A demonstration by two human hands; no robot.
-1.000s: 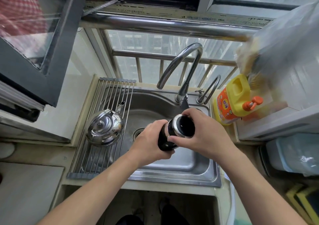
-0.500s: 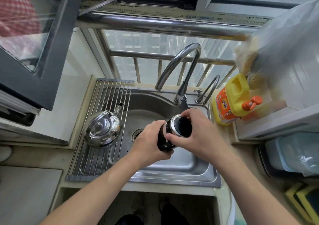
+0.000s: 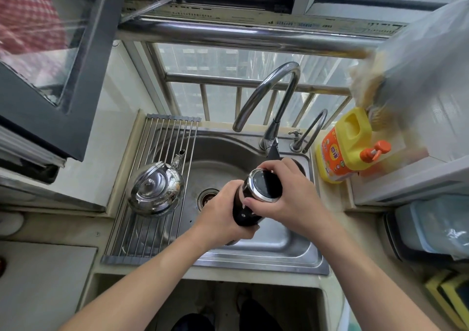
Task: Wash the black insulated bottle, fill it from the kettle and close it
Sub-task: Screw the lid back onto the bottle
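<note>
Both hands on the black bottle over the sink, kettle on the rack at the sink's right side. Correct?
Not quite. The head view shows the kettle on the rack at the left side of the sink. The rest holds: left hand and right hand both grip the black bottle over it.

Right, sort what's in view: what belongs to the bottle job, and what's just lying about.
Job in hand: black bottle, gripped by left hand and right hand; kettle; tap; sink.

Lying about: yellow detergent jug; roll-up rack under the kettle; plastic bag.
</note>
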